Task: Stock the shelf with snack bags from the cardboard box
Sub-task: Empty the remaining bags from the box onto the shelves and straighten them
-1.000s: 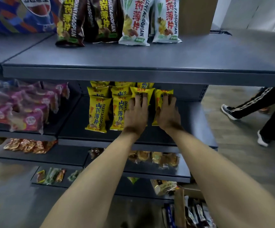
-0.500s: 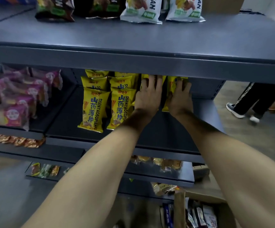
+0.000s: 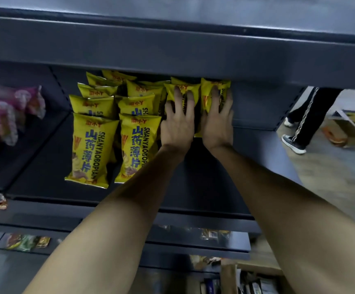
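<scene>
Both hands lie flat with fingers spread: the left hand (image 3: 177,122) presses on one yellow snack bag (image 3: 183,90) and the right hand (image 3: 218,122) presses on the neighbouring yellow snack bag (image 3: 214,85), neither curling round its bag. Compared with one second ago, both hands have travelled deeper under the upper shelf (image 3: 172,47), and the two bags beneath them now sit further back on the middle shelf (image 3: 204,177), level with the rear bags of the two stocked rows (image 3: 117,132) at 9 o'clock of the left hand. Judged from this, the placement of this pair is nearly complete; the remaining step is to lift the palms clear without dragging the bags forward. Each bag extends from under its palm toward 12 o'clock, with its top edge showing beyond the fingertips and its lower edge hidden by the hand. The cardboard box (image 3: 257,272), holding further packets, stands on the floor at 6 o'clock of the right hand, well apart. Pink bags (image 3: 9,115) occupy the adjoining bay at 9 o'clock. A passer-by's legs (image 3: 306,119) show at 3 o'clock.
</scene>
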Demonstrator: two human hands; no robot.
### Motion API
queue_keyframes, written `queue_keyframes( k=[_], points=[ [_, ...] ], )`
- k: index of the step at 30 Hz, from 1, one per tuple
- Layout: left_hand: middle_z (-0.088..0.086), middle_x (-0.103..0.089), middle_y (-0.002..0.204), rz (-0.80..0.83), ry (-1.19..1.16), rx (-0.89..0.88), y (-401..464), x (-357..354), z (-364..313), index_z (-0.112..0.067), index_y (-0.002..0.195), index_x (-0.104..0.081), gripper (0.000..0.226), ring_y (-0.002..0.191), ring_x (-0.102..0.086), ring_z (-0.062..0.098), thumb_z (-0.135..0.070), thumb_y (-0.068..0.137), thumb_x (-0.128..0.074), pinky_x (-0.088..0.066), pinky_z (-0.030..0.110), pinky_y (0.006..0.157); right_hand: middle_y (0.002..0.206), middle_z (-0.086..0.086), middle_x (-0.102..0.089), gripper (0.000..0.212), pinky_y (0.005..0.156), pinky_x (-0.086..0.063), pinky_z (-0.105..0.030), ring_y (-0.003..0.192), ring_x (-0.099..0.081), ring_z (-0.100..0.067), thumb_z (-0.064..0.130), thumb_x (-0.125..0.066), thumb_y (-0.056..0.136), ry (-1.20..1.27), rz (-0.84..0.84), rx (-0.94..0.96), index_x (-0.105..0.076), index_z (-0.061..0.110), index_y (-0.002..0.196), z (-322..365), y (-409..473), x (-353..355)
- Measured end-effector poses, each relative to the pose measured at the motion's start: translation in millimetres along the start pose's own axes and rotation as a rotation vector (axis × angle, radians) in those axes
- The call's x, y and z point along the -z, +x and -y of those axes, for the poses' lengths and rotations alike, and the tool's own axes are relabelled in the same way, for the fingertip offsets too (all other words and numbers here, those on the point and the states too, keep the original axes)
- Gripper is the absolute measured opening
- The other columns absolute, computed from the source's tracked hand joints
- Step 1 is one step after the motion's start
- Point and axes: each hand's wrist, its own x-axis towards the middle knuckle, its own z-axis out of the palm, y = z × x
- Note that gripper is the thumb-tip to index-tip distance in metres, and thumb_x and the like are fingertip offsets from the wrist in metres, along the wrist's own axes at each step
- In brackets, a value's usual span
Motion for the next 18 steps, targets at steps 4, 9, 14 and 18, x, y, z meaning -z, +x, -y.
queue_keyframes(
  k=[4, 9, 14, 18],
  points=[
    [0.018, -0.044, 0.144, -0.029, 0.0, 0.004, 4, -8, 0, -0.014, 0.141, -0.04, 0.052, 0.104, -0.056, 0.035, -0.016, 0.089, -0.043, -0.051, 0.032, 0.048, 0.16, -0.016, -0.007, 0.067, 0.082, -0.049, -0.051, 0.119, -0.04, -0.041, 0.015, -0.05, 0.097, -0.025, -0.035, -0.027, -0.015, 0.022, 0.154, 3, 8, -14],
    [0.016, -0.044, 0.144, -0.062, -0.004, -0.009, 0, -28, 6, -0.015, 0.142, -0.04, 0.052, 0.112, -0.053, 0.035, -0.02, 0.092, -0.052, -0.053, 0.033, 0.05, 0.162, -0.018, -0.001, 0.071, 0.079, -0.049, -0.05, 0.108, -0.044, -0.039, 0.016, -0.047, 0.097, -0.094, -0.035, -0.096, -0.009, 0.024, 0.156, -5, 6, -33],
    [0.019, -0.047, 0.136, -0.146, 0.057, -0.079, -3, -34, 8, -0.011, 0.137, -0.04, 0.059, 0.115, -0.041, 0.034, -0.03, 0.087, -0.063, -0.058, 0.034, 0.068, 0.162, -0.021, 0.001, 0.07, 0.078, -0.05, -0.052, 0.106, -0.046, -0.037, 0.04, -0.041, 0.098, -0.187, -0.044, -0.114, -0.006, 0.023, 0.157, -6, 2, -40],
    [0.015, -0.028, 0.133, -0.287, 0.19, -0.202, -5, -27, 7, -0.005, 0.131, -0.05, 0.065, 0.117, -0.034, 0.034, -0.038, 0.079, -0.073, -0.054, 0.037, 0.086, 0.161, -0.022, 0.0, 0.076, 0.079, -0.052, -0.052, 0.105, -0.047, -0.037, 0.048, -0.04, 0.096, -0.235, -0.031, -0.134, -0.004, 0.021, 0.157, -6, 2, -44]
  ],
)
